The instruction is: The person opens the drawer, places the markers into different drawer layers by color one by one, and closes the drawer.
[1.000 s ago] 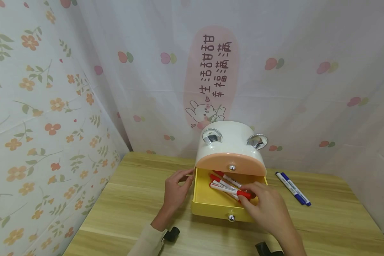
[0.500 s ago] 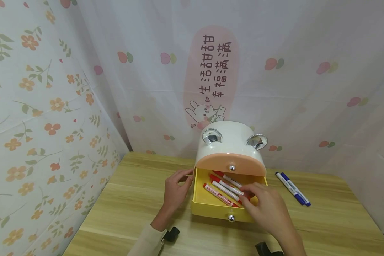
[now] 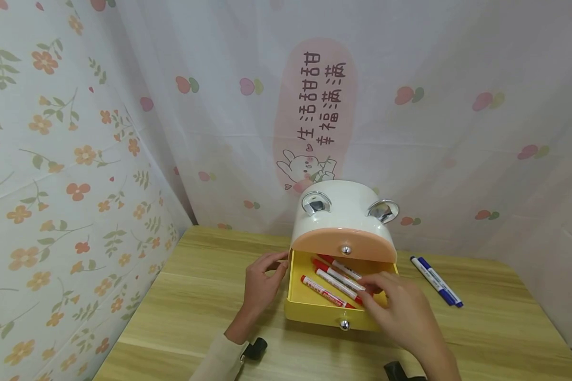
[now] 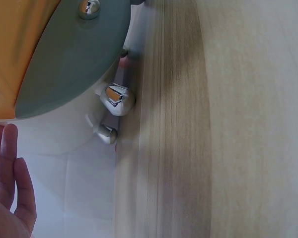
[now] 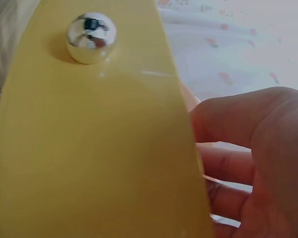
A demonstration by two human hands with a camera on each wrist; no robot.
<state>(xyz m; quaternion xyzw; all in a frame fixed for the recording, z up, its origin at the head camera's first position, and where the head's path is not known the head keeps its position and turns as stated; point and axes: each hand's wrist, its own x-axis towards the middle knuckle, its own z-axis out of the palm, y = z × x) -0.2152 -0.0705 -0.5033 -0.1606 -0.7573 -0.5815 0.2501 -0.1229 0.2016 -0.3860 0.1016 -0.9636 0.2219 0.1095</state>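
A yellow drawer (image 3: 310, 310) is pulled out of a white desktop drawer box (image 3: 348, 198) with an orange upper drawer front (image 3: 345, 242) and silver knobs. Inside lie several white markers with red caps, the front marker (image 3: 325, 291) apart from the others. My right hand (image 3: 400, 304) reaches over the drawer's right front corner, fingertips and thumb at the right ends of the rear markers. My left hand (image 3: 262, 283) stays at the left of the drawer, its fingertips at the side of the box. In the right wrist view the drawer front (image 5: 104, 139) hides the markers.
Two blue-capped markers (image 3: 437, 280) lie side by side on the wooden table (image 3: 195, 296), right of the box. A patterned curtain (image 3: 229, 132) hangs close behind it, and a floral curtain (image 3: 66, 211) at the left.
My right hand has let go of a red-capped marker, which has dropped toward the drawer's front and now lies along it. The left hand has not moved.
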